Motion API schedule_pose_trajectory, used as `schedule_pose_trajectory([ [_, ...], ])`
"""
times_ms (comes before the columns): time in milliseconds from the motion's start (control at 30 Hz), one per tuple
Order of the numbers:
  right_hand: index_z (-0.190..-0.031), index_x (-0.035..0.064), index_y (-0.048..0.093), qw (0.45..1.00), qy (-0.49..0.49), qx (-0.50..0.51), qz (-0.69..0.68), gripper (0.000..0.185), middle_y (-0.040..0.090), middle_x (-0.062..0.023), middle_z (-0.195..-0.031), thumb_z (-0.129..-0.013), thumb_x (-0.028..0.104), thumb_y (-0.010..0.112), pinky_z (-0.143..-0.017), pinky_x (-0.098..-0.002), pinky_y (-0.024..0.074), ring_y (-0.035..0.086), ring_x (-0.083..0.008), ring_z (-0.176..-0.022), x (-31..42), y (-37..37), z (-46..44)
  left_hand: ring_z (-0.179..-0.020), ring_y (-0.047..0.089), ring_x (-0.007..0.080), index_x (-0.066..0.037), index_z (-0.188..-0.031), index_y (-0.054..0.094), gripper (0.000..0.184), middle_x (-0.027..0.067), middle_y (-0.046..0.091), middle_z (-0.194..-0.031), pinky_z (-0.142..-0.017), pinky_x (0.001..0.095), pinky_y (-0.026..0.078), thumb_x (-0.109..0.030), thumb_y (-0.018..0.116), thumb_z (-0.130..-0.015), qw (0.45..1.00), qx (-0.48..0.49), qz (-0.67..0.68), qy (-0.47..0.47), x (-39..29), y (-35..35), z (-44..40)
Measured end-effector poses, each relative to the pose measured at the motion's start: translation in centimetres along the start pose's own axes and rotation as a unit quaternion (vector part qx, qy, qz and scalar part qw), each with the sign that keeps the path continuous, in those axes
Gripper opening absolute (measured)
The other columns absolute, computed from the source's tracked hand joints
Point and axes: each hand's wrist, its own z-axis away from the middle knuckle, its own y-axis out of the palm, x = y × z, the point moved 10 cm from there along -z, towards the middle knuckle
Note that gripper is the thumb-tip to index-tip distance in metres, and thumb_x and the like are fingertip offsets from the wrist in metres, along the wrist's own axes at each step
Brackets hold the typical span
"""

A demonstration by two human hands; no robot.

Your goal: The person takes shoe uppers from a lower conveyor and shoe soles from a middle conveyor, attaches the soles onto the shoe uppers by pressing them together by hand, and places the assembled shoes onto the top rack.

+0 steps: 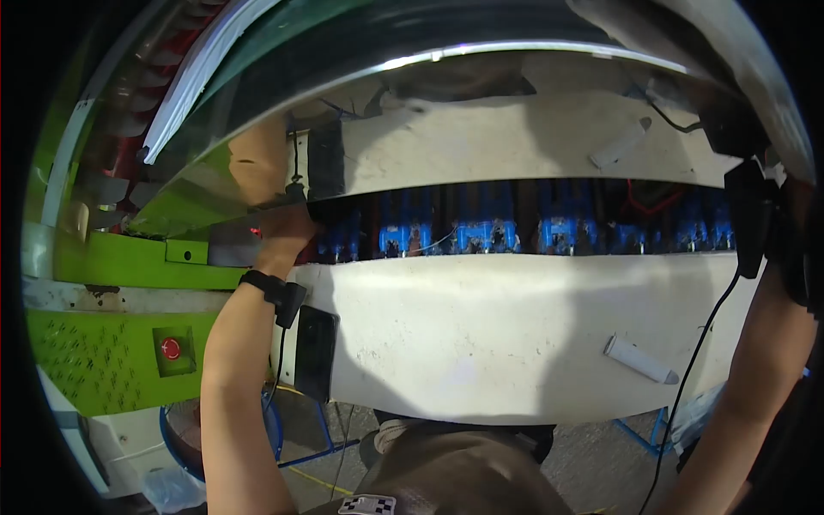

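My left hand (290, 225) reaches to the left end of a dark slot, just under the lower edge of a glossy, mirror-like cover (481, 154). Its fingers are hidden, so I cannot see what they hold. A black strap with a small box (276, 293) sits on that wrist. My right hand (800, 202) is at the far right beside the cover's end, in shadow and mostly hidden behind a black wrist device (748, 219). Between the hands, a row of several blue machine parts (486, 233) with fluffy lint on them shows in the slot.
A pale worktop (463, 335) lies in front, with a white marker-like tube (639, 359) and a black phone-like slab (316, 352) on it. To the left, a green machine panel (103, 360) carries a red emergency button (171, 348). Cables hang from both wrists.
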Motion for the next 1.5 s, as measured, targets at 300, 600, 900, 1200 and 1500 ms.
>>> schedule_pose_trajectory([
  [300, -0.134, 0.0033, 0.062, 0.98, 0.005, -0.052, -0.19, 0.038, 0.069, -0.016, -0.126, -0.1, 0.021, 0.069, -0.087, -0.0361, 0.0563, 0.07, -0.0273, -0.107, -19.9, -6.9, 1.2, -0.12, 0.067, 0.0395, -0.01, -0.139, 0.063, 0.083, 0.0211, 0.068, -0.131, -0.099, 0.0478, 0.056, -0.039, 0.093, -0.068, 0.959, -0.093, 0.117, 0.243, -18.1, -13.5, 7.5],
  [600, -0.099, -0.0048, 0.07, 0.964, -0.033, 0.078, 0.251, 0.054, 0.073, -0.0176, -0.08, -0.094, 0.049, 0.066, -0.074, -0.0376, 0.0577, 0.072, -0.029, -0.073, 19.0, 8.3, -2.3, -0.122, 0.064, 0.0426, -0.006, -0.133, 0.064, 0.08, 0.0217, 0.07, -0.125, -0.104, 0.0496, 0.052, -0.029, 0.095, -0.063, 0.92, -0.116, 0.166, 0.335, -28.2, -15.3, 8.6],
  [900, -0.113, 0.0313, 0.072, 0.802, -0.429, -0.068, 0.409, 0.019, 0.066, -0.011, -0.098, -0.094, 0.03, 0.067, -0.069, -0.0443, 0.0592, 0.071, -0.0298, -0.087, 18.0, 10.5, -2.4, -0.138, 0.054, 0.0431, -0.008, -0.149, 0.051, 0.09, 0.0233, 0.057, -0.147, -0.116, 0.0466, 0.045, -0.027, 0.094, -0.072, 0.867, -0.108, 0.342, 0.346, -23.8, -11.8, 7.6],
  [1200, -0.135, 0.0005, 0.065, 0.927, -0.289, 0.033, 0.235, 0.071, 0.07, -0.0265, -0.123, -0.089, 0.056, 0.066, -0.103, -0.0492, 0.0522, 0.067, -0.0424, -0.116, 25.6, 17.4, -4.1, -0.134, 0.057, 0.0423, -0.011, -0.147, 0.054, 0.096, 0.0231, 0.061, -0.144, -0.112, 0.0501, 0.047, -0.04, 0.095, -0.066, 0.841, -0.121, 0.406, 0.336, -25.6, -9.8, 6.7],
  [1500, -0.129, 0.003, 0.07, 0.891, -0.301, 0.15, 0.304, 0.076, 0.07, -0.0272, -0.127, -0.092, 0.069, 0.06, -0.103, -0.0494, 0.0528, 0.067, -0.0426, -0.118, 36.1, 32.4, -6.1, -0.137, 0.056, 0.0368, -0.015, -0.15, 0.055, 0.097, 0.0169, 0.057, -0.15, -0.112, 0.0464, 0.049, -0.036, 0.097, -0.064, 0.774, -0.218, 0.486, 0.342, -28.5, -4.2, 3.3],
])
